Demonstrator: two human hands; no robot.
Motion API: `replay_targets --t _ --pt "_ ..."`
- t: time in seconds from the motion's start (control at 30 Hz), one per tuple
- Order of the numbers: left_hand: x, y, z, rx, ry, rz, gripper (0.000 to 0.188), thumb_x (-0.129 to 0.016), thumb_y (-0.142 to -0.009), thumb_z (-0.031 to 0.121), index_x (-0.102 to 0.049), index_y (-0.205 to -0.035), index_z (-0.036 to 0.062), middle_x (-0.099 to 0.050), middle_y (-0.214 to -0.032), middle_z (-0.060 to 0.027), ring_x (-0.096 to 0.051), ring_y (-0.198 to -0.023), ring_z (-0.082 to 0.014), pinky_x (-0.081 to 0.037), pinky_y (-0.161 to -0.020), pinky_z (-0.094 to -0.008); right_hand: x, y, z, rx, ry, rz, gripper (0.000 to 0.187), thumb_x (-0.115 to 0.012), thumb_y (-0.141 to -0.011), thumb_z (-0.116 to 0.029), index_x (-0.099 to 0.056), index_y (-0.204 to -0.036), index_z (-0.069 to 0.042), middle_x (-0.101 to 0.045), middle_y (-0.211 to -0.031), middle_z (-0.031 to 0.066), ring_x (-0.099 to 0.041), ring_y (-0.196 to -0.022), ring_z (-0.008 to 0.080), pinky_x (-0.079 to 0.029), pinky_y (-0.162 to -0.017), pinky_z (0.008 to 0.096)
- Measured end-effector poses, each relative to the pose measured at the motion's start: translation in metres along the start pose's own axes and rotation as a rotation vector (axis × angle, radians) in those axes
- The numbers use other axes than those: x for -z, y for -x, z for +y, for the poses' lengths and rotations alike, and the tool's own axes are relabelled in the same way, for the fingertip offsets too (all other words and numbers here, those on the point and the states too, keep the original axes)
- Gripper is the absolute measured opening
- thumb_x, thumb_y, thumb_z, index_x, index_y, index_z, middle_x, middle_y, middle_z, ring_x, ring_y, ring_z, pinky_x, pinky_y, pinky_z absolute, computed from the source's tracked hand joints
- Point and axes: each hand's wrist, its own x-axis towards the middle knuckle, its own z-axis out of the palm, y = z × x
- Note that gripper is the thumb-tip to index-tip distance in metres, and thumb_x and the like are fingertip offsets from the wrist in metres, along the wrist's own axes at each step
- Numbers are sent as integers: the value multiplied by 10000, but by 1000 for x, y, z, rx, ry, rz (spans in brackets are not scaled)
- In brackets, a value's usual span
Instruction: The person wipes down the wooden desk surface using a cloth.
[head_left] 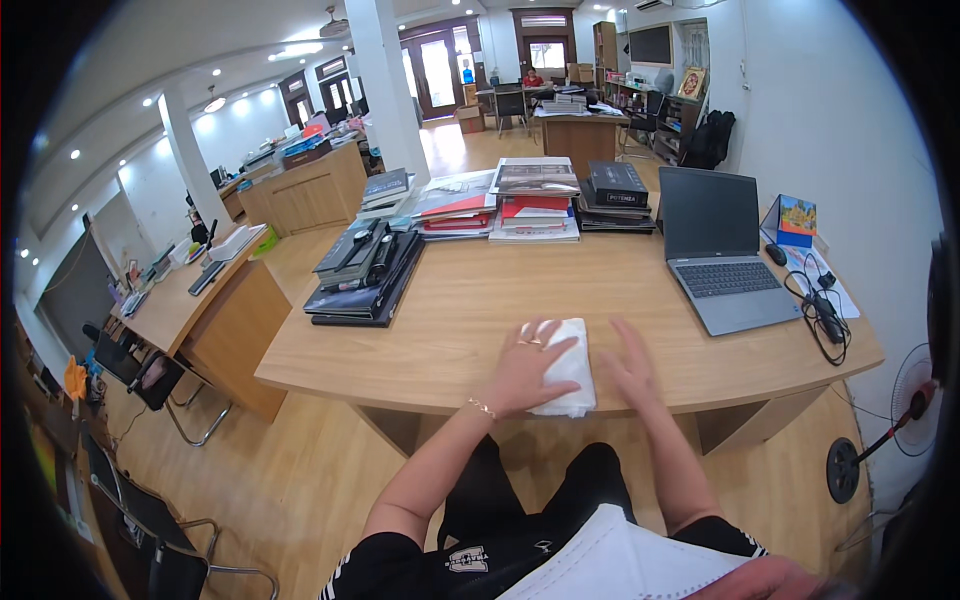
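Observation:
A flat white bundle (572,397), folded cloth or tissue, lies at the near edge of the wooden desk (480,300); I cannot tell which of the two it is. My left hand (530,368), with a ring and a bracelet, rests over its left side, fingers spread and not wrapped round it. Just right of the bundle, my right hand (630,368) is slightly blurred by motion. Its fingers are apart and hold nothing.
An open laptop (730,250), a mouse (776,254), a coiled black cable (825,315) and a desk calendar (797,220) are at the right. Stacked books and folders (370,270) stand left; paper piles (535,200) line the back. A fan (905,410) stands right of the desk.

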Motion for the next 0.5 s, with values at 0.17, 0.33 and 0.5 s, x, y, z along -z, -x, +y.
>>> replay_targets --t 0.17,0.33,0.5 --pt "-37 -7 -2 -33 176 -221 739 -518 -867 678 -504 -1414 180 -363 -1523 -186 -279 -1423 -412 -188 -1150 -560 85 34 31 -128 197 82 426 -677 -845 -186 -609 -1229 -13 -564 -1319 190 -491 -1251 359 -378 -1068 424" --pt "-26 0 10 166 44 -242 800 -537 -834 708 -483 -1434 181 -330 -1544 -189 -237 -1444 -418 -149 -1171 -545 94 29 32 -287 386 92 403 -666 -847 -256 -640 -1190 -47 -586 -1290 178 -500 -1239 346 -373 -1043 446" --pt "-4 37 -33 514 -115 -89 787 -576 -811 695 -533 -1392 167 -382 -1513 -204 -293 -1411 -430 -196 -1136 -559 92 27 28 -186 695 -45 415 -655 -842 -318 -648 -1181 -80 -597 -1278 170 -508 -1232 332 -347 -1041 463"
